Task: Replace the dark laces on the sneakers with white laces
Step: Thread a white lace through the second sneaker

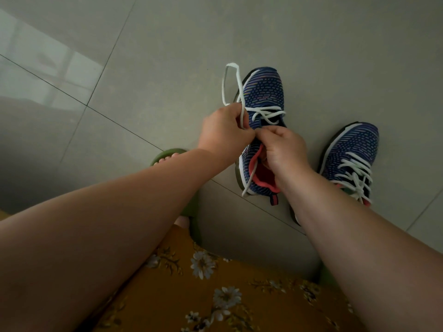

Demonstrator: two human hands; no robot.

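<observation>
Two sneakers stand on the floor point(167, 44) right of frame centre. Left hand point(224, 130) pinches the white lace point(233, 82) of the middle sneaker point(262, 92); right hand point(280, 149) grips its tongue area. Right sneaker point(354, 149) is fully laced white.
</observation>
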